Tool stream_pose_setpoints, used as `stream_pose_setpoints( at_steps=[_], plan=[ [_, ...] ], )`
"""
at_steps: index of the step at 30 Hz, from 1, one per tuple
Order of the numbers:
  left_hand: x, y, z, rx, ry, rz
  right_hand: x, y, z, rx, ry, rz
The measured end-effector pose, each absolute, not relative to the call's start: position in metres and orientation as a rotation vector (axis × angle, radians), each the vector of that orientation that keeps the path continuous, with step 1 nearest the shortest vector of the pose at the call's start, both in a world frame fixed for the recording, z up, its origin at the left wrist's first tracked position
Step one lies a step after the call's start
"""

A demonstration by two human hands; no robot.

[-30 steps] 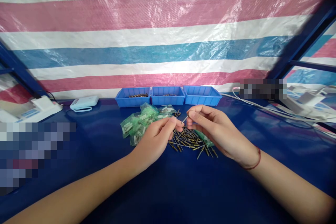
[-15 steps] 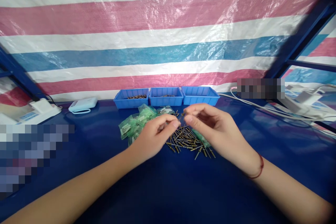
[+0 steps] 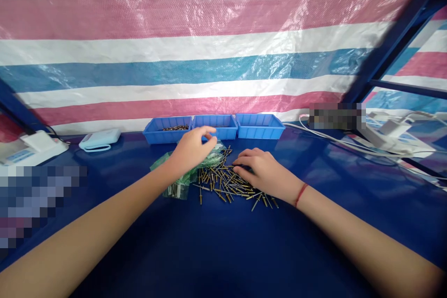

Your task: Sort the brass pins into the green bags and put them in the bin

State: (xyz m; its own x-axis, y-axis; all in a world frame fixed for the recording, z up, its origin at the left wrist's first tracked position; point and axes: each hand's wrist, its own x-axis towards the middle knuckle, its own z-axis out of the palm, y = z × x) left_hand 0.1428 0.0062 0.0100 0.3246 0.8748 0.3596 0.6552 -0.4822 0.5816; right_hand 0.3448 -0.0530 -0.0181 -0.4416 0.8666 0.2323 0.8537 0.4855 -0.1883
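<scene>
A pile of small brass-and-steel pins (image 3: 218, 180) lies on the blue table (image 3: 223, 251). My right hand (image 3: 263, 172), with a red string at the wrist, rests palm down on the pile's right side, fingertips among the pins. My left hand (image 3: 191, 149) reaches forward over several green plastic bags (image 3: 176, 188), its fingertips at the near rim of the middle blue bin (image 3: 228, 133). Whether it holds a pin is hidden. The left blue bin (image 3: 153, 136) holds dark pins; the right blue bin (image 3: 260, 131) stands beside them.
A striped tarp hangs behind the table. A pale blue device (image 3: 99, 139) and a white device (image 3: 31, 149) sit at the far left. White cables (image 3: 331, 142) and a white power strip (image 3: 391, 132) lie at the right by a blue frame post.
My hands, which held one pin between them above the pile, have parted. The left has gone forward to the middle bin; the right has dropped onto the pile.
</scene>
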Motion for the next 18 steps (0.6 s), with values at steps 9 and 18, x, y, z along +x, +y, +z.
stream_pose_setpoints(
  at_steps=[9,18],
  plan=[
    [0.128,-0.060,-0.012,2.348,1.152,0.951,0.336,-0.053,-0.018,-1.396,-2.376,0.169],
    [0.128,-0.068,-0.015,2.261,1.184,0.947,0.324,-0.060,-0.014,-1.562,-2.229,0.114]
  ],
)
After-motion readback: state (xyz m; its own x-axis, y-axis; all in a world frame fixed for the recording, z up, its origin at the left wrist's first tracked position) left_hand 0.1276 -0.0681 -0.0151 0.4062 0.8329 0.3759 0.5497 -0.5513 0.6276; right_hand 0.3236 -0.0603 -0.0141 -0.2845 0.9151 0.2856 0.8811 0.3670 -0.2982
